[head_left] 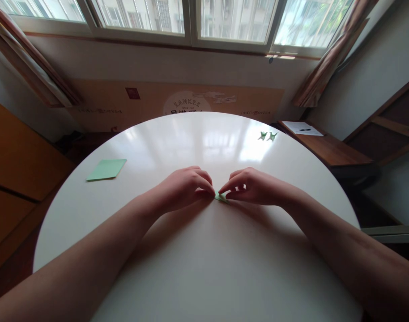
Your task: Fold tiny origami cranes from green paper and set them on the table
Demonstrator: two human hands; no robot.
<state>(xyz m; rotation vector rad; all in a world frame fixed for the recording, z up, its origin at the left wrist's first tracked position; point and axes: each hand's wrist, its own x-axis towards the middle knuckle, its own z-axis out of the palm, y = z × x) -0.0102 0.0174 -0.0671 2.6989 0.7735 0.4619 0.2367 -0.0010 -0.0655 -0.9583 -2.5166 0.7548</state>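
A small piece of folded green paper [222,197] lies at the middle of the white round table [204,268]. My left hand [193,185] has its thumb and fingers closed on the left end of the paper. From the other side, my right hand [251,185] holds the paper with index finger and thumb, its other fingers curled behind. The fingertips cover part of the paper, so its exact folds are hard to make out.
A stack of light green square paper [106,170] lies at the table's left. Two small folded green paper figures [267,136] stand near the far right edge. Beyond, a wooden side table [338,145] holds a white sheet [298,127] and a dark pen [305,129].
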